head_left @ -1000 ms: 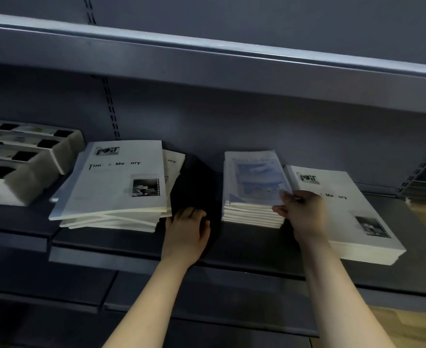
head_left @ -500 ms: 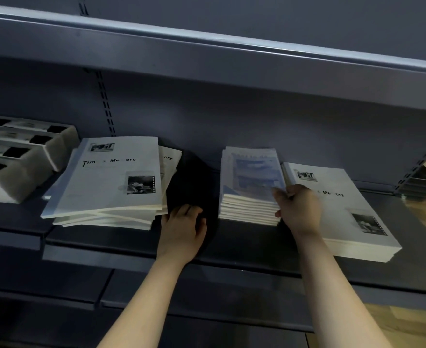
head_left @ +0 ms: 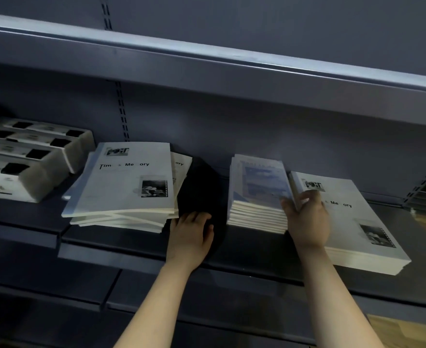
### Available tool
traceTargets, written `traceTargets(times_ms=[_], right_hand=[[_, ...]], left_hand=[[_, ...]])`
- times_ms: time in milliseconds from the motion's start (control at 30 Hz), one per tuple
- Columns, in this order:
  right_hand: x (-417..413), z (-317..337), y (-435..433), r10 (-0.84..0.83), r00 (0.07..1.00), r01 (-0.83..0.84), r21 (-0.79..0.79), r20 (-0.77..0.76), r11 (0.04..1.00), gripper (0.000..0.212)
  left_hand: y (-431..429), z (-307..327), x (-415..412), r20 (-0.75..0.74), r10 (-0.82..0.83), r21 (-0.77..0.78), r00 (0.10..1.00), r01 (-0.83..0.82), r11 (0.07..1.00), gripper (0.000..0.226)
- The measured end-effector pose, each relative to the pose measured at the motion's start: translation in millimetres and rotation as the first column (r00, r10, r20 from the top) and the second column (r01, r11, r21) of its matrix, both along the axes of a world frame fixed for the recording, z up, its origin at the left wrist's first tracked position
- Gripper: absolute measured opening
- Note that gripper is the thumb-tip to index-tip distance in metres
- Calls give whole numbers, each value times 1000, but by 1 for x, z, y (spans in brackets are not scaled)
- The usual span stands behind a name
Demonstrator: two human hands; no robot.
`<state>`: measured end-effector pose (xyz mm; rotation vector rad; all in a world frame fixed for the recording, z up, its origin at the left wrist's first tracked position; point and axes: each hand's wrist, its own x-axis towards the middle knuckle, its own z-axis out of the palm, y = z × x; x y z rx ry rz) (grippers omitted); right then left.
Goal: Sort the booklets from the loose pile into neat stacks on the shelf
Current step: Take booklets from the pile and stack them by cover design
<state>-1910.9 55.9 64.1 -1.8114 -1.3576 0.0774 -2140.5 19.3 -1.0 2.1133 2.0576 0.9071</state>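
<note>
Booklets in the loose pile (head_left: 121,187) lie fanned and skewed on the left part of the shelf (head_left: 257,249), a white "Time & Memory" cover on top and corners poking out at several angles beneath it. That pile looks like the work left to do. To its right, well apart, stand two sorted stacks just beside each other: a blue-covered stack (head_left: 257,194) with squared edges, and a white "Time & Memory" stack (head_left: 357,222) that runs toward the front lip.

The right hand (head_left: 307,222) sits at the seam between these two. Its grip appears clenched on the raised left edge of the white stack's top booklets, thumb on one side and fingers over the other, though blur softens the detail. I judge it is squaring that stack. The left hand (head_left: 190,237) lies flat on the shelf with its grip released, fingertips at the loose pile's near right corner, over a dark rounded patch (head_left: 202,187) that I cannot identify.

Further left, grey boxes (head_left: 31,159) with dark windows sit in overlapping rows. The shelving is dark blue-grey metal, with an upper shelf (head_left: 207,64) overhead and a back panel with a slotted upright (head_left: 121,111). The light is dim. Wooden floor (head_left: 407,332) shows at the lower right.
</note>
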Motion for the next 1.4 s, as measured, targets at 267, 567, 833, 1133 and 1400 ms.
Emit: traceTargets(times_ms=[267, 567, 833, 1133, 1400], right_hand=[[-18, -7, -27, 22, 999, -28, 116, 48, 993, 30], [-86, -28, -58, 348, 935, -344, -61, 72, 937, 9], [-113, -43, -62, 461, 886, -448, -162, 50, 879, 6], [-120, -46, -61, 462, 886, -452, -168, 25, 876, 9], [-113, -45, -62, 494, 869, -485, -168, 10, 858, 8]], left_hand=[[-42, 10, -12, 255, -193, -33, 947, 208, 978, 33], [-66, 88, -64, 290, 37, 254, 956, -114, 961, 23], [-80, 96, -152, 226, 603, 21, 765, -623, 782, 39], [-75, 104, -175, 205, 659, -238, 723, -617, 750, 63], [-60, 109, -155, 442, 422, 21, 792, -479, 877, 24]])
